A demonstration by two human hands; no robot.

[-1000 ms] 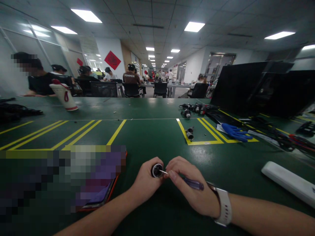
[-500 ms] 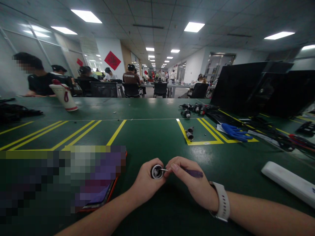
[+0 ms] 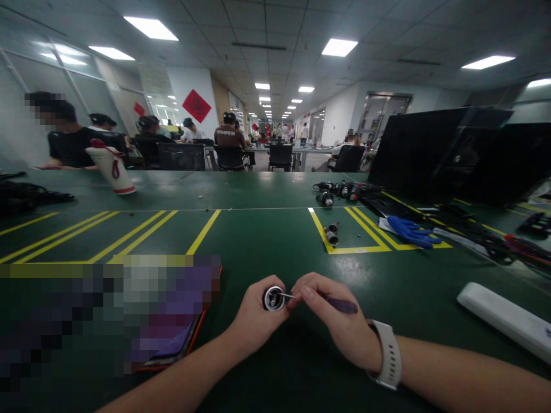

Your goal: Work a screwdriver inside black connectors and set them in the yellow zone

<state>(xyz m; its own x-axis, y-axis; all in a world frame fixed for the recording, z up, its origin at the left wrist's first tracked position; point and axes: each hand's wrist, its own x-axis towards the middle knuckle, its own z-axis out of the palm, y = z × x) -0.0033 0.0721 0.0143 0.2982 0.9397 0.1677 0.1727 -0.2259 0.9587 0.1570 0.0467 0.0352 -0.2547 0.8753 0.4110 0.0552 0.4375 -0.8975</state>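
My left hand (image 3: 255, 318) is closed around a small round black-and-silver connector (image 3: 274, 298), its open end facing up toward me. My right hand (image 3: 333, 324) pinches a thin screwdriver with a purple handle (image 3: 340, 305); its metal tip rests inside the connector's end. Both hands sit low over the green table (image 3: 275, 241), near its front edge. A white watch is on my right wrist.
A phone in an orange case (image 3: 172, 344) lies left of my hands. Loose connectors (image 3: 331, 232) sit in a yellow-taped box ahead, more parts (image 3: 340, 189) behind. A blue glove (image 3: 411, 230), cables and dark monitors are at right, a white bar (image 3: 503, 318) near right. People sit far back.
My right hand turned slightly, lifting the screwdriver handle flatter while the tip stayed in the connector. The left hand has barely moved.
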